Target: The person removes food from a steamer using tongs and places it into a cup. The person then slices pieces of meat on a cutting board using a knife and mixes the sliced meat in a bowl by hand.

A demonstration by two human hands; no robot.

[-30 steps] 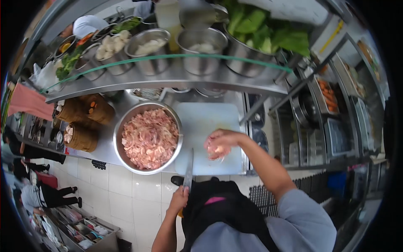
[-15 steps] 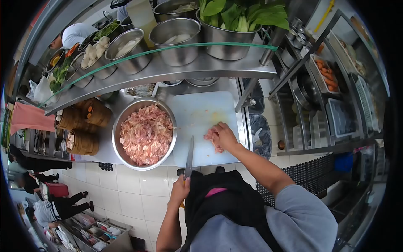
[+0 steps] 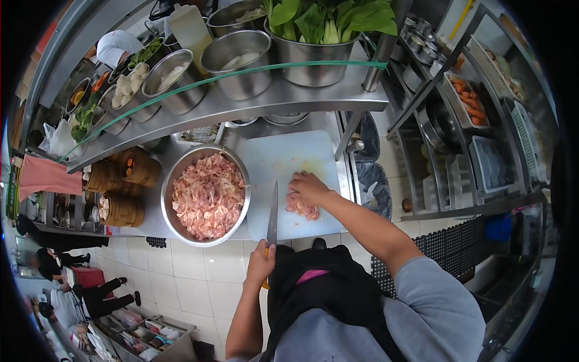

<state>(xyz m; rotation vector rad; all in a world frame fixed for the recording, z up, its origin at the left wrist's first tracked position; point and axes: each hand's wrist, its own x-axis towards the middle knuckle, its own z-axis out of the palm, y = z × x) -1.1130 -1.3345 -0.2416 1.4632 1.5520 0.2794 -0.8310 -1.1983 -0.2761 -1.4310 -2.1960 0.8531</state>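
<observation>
A long-bladed knife (image 3: 273, 212) is in my left hand (image 3: 259, 263), which is closed round its yellowish handle at the near edge of the counter. The blade points away from me over the white cutting board (image 3: 319, 148). My right hand (image 3: 309, 188) has its fingers bent down on the far side of a piece of raw meat (image 3: 301, 208) lying on the board. The blade is a little left of that meat, apart from it. Left of the board stands a large steel bowl (image 3: 246, 202) heaped with cut raw meat (image 3: 208, 196).
A steel shelf (image 3: 241, 113) with a glass edge crosses above the board, carrying steel pots and leafy greens (image 3: 332, 21). Bamboo steamers (image 3: 122, 209) stand left of the bowl. A rack (image 3: 422, 157) is on the right. Other people are at the far left.
My right hand has shifted slightly left with the meat, which now lies flatter and more spread out. The knife stays in my left hand, its tip slightly further forward. The view has tilted a little.
</observation>
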